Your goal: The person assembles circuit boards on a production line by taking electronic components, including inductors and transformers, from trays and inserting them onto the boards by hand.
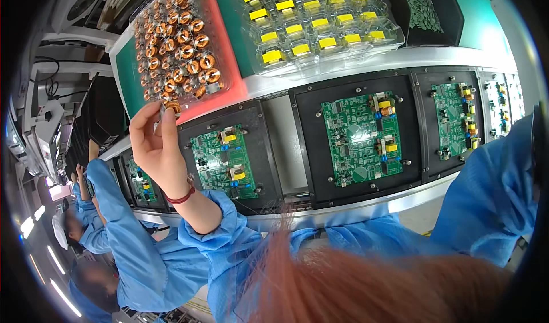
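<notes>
Left hand [155, 146] raised at the left of the scene, red cord bracelet [182, 198] on the wrist, blue cleanroom sleeve [220, 226] below. Thumb and fingertips [166, 115] are pinched together on a small copper-wound toroid coil [172, 107], right at the near edge of the clear plastic blister tray of copper coils [178, 43]. That tray sits on the far left shelf, over a red-lit strip.

Right hand not visible; only a blue-sleeved right arm [496, 191] at the far right edge, grip cannot be told.

Just right of the coil tray, on the same far shelf: clear plastic blister tray of yellow-topped transformers [311, 23]. Further right, a black tray of small green parts [422, 7].

Nearer, a conveyor line runs left to right carrying black rectangular carrier plates, each with a green circuit board. The board nearest the left hand [224, 162] lies just right of it and already bears yellow-topped parts. The centre board [361, 137] is larger in view, also with yellow parts and blue capacitors. Another board [456, 119] sits to its right, and more curve off at the rim.

Reddish hair [366, 288] fills the near bottom centre. Other people in blue smocks [108, 220] work at the near left, along the same line.
</notes>
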`<state>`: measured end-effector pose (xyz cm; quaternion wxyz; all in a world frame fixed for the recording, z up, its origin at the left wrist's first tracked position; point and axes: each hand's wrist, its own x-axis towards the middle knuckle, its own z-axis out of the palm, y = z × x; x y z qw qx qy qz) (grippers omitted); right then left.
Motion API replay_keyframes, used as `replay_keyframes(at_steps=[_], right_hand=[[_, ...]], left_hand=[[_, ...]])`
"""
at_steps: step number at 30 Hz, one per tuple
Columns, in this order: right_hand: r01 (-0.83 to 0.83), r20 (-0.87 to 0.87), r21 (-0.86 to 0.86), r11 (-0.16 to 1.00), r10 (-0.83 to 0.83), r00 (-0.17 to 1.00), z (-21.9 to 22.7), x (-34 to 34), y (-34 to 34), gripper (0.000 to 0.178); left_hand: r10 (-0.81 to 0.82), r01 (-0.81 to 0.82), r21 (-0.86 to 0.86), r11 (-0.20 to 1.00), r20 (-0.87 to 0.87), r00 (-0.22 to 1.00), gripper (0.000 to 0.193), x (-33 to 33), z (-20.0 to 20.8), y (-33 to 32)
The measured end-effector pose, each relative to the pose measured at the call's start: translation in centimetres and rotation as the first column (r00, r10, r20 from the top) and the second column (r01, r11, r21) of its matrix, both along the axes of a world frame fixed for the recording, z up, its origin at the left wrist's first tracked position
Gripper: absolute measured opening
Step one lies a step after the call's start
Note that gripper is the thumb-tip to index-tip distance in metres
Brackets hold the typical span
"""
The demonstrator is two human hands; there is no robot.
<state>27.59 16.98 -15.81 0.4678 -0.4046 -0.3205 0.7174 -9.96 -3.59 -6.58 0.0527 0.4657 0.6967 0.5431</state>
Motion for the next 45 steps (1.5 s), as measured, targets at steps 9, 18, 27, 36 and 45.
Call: replay_keyframes(at_steps=[9, 18, 27, 36, 45], right_hand=[[0.021, 0.0, -0.09, 0.996, -0.021, 1.0, -1.7, -0.6, -2.1, 0.055], [0.015, 0.003, -0.12, 0.993, -0.015, 1.0, -1.5, -1.1, -2.9, 0.053], [0.009, -0.002, -0.131, 0.991, -0.009, 1.0, -0.7, -1.3, -1.7, 0.051], [0.027, 0.006, 0.267, 0.963, -0.029, 1.0, 15.8, 1.0, 6.3, 0.048], [-0.631, 0.802, 0.522, 0.574, -0.582, 0.133, 6.3, -12.0, 6.8, 0.024]], left_hand=[[0.02, -0.02, -0.018, 1.0, 0.007, 1.0, 0.025, -0.8, 0.0, 0.0], [0.009, -0.01, -0.031, 0.999, -0.006, 1.0, 0.025, -1.3, -0.1, -0.4], [-0.022, 0.022, -0.034, 0.999, 0.008, 1.0, 0.026, -1.3, -0.3, 0.4], [-0.201, 0.207, 0.054, 0.977, 0.557, 0.806, 0.031, -0.7, 0.6, -0.4], [-0.32, 0.686, -0.33, 0.649, 0.7, 0.639, 0.025, 5.6, -2.4, 0.7]])
